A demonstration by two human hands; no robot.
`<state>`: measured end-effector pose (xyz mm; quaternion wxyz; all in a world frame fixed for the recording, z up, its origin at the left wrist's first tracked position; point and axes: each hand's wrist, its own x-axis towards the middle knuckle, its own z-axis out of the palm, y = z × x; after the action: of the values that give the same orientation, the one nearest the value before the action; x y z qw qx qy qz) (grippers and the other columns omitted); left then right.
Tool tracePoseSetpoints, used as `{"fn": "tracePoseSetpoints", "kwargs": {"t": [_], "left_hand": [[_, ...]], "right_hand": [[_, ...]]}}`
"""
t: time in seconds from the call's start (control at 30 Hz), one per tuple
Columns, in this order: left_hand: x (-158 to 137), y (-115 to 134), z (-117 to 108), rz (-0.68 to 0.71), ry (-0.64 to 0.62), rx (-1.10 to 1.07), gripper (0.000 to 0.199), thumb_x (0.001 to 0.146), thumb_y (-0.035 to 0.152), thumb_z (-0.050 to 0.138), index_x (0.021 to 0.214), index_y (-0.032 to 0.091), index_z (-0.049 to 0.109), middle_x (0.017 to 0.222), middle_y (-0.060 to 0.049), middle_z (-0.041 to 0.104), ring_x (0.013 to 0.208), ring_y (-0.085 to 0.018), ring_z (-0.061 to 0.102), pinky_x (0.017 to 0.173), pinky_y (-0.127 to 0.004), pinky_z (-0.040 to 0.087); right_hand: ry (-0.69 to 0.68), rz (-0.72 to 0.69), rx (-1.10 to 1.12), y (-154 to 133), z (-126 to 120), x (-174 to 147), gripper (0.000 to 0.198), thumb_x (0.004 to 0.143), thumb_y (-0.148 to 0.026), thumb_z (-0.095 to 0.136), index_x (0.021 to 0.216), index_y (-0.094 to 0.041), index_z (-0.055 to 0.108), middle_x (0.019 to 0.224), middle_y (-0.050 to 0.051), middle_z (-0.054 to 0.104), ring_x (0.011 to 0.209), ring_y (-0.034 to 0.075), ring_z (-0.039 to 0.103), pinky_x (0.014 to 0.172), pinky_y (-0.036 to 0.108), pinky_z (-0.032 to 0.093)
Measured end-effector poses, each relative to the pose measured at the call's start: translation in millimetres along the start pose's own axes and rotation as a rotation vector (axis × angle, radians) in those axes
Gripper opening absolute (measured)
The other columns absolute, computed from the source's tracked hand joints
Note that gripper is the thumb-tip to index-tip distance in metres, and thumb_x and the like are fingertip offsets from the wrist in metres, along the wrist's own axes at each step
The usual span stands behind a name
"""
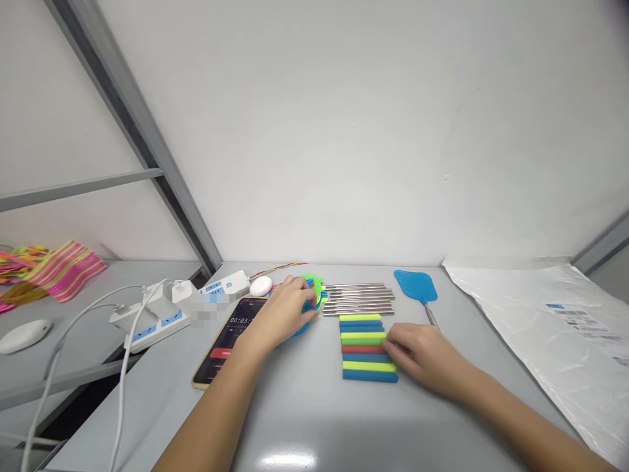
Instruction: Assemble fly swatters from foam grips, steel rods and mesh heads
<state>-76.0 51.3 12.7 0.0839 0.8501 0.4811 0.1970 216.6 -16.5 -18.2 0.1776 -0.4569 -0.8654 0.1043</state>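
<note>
Plastic tubes (361,349) seemed light, stiff, best pinched mid-length; the right hand (413,353) at their right ends and left hand (291,305) over swatter heads (316,284) beyond their left were half-curled, holds unclear.

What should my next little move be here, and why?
Perhaps pinch one of the coloured sticks with your right hand: it's at the row's right ends, while your left hand is busy over the green and blue paddles beside the metal rods.
</note>
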Motion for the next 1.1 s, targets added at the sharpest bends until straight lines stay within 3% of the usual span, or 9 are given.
{"fn": "tracePoseSetpoints", "kwargs": {"t": [0.13, 0.23, 0.33, 0.43, 0.5, 0.6, 0.7, 0.9, 1.1], "left_hand": [[-3.7, 20.5, -15.6, 0.066, -0.025, -0.031, 0.009, 0.074, 0.034, 0.067, 0.074, 0.025, 0.067, 0.105, -0.004, 0.06, 0.108, -0.029, 0.046, 0.093, -0.043, 0.033], [-9.8, 38.0, -21.9, 0.096, -0.121, -0.13, 0.009, 0.073, 0.033, 0.067, 0.077, 0.025, 0.066, 0.092, -0.002, 0.065, 0.098, -0.025, 0.054, 0.097, -0.043, 0.031], [-16.2, 46.5, -16.2, 0.061, -0.254, -0.197, 0.005, 0.071, 0.03, 0.066, 0.075, 0.026, 0.067, 0.077, -0.001, 0.067, 0.088, -0.025, 0.057, 0.081, -0.035, 0.04], [-19.6, 42.7, -4.8, 0.002, -0.363, -0.241, 0.005, 0.064, 0.029, 0.068, 0.068, 0.026, 0.067, 0.068, -0.001, 0.066, 0.07, -0.022, 0.058, 0.056, -0.028, 0.036], [-19.1, 37.9, 0.8, -0.03, -0.398, -0.231, 0.006, 0.062, 0.03, 0.068, 0.066, 0.025, 0.068, 0.066, 0.0, 0.065, 0.062, -0.02, 0.056, 0.052, -0.027, 0.033], [-16.0, 35.5, 4.3, -0.045, -0.44, -0.155, 0.011, 0.062, 0.031, 0.068, 0.07, 0.023, 0.068, 0.073, -0.001, 0.066, 0.069, -0.02, 0.059, 0.057, -0.027, 0.036], [-13.5, 39.9, 5.6, -0.043, -0.485, -0.102, 0.014, 0.063, 0.031, 0.069, 0.073, 0.022, 0.068, 0.08, -0.001, 0.066, 0.074, -0.019, 0.059, 0.062, -0.027, 0.038], [-13.2, 48.8, 9.9, 0.011, -0.485, -0.128, 0.012, 0.065, 0.031, 0.068, 0.073, 0.022, 0.066, 0.081, 0.0, 0.066, 0.076, -0.018, 0.058, 0.063, -0.026, 0.038], [-11.5, 51.5, 6.7, 0.039, -0.424, -0.149, 0.011, 0.069, 0.03, 0.067, 0.076, 0.021, 0.066, 0.079, -0.001, 0.065, 0.075, -0.018, 0.057, 0.062, -0.026, 0.037]], "right_hand": [[0.012, 0.014, 0.008, 2.7, -3.8, -0.7, 0.027, 0.096, -0.03, 0.038, 0.074, -0.02, 0.049, 0.071, 0.0, 0.057, 0.062, 0.012, 0.048, 0.058, 0.026, 0.031], [0.024, 0.023, 0.003, 5.9, -5.0, -1.5, 0.026, 0.096, -0.03, 0.038, 0.074, -0.02, 0.048, 0.07, -0.001, 0.056, 0.061, 0.012, 0.047, 0.057, 0.025, 0.031], [0.029, 0.032, -0.009, 8.5, -4.6, -1.0, 0.027, 0.096, -0.03, 0.037, 0.073, -0.02, 0.048, 0.069, -0.001, 0.057, 0.06, 0.012, 0.047, 0.057, 0.025, 0.031], [0.019, 0.081, -0.067, 12.0, -5.5, 1.4, 0.03, 0.097, -0.032, 0.033, 0.074, -0.021, 0.049, 0.071, 0.0, 0.059, 0.062, 0.013, 0.05, 0.058, 0.026, 0.031], [-0.007, 0.235, -0.17, 18.6, -8.5, 3.2, 0.032, 0.096, -0.035, 0.032, 0.073, -0.021, 0.049, 0.072, 0.001, 0.061, 0.063, 0.014, 0.053, 0.058, 0.026, 0.031], [-0.049, 0.581, -0.32, 37.5, -16.6, 3.1, 0.032, 0.094, -0.042, 0.033, 0.076, -0.021, 0.051, 0.071, 0.004, 0.062, 0.065, 0.019, 0.058, 0.054, 0.028, 0.029], [-0.061, 0.721, -0.352, 59.8, -24.7, -0.7, 0.033, 0.091, -0.046, 0.035, 0.082, -0.019, 0.053, 0.073, 0.009, 0.063, 0.067, 0.025, 0.06, 0.052, 0.029, 0.028], [-0.102, 0.728, -0.295, 73.2, -25.5, -3.3, 0.028, 0.089, -0.041, 0.04, 0.074, -0.02, 0.053, 0.075, 0.008, 0.064, 0.066, 0.023, 0.061, 0.051, 0.029, 0.029], [0.014, 0.726, -0.237, 65.4, -31.0, 1.4, 0.025, 0.09, -0.036, 0.038, 0.075, -0.02, 0.05, 0.068, 0.007, 0.062, 0.061, 0.022, 0.058, 0.05, 0.029, 0.029]]}}
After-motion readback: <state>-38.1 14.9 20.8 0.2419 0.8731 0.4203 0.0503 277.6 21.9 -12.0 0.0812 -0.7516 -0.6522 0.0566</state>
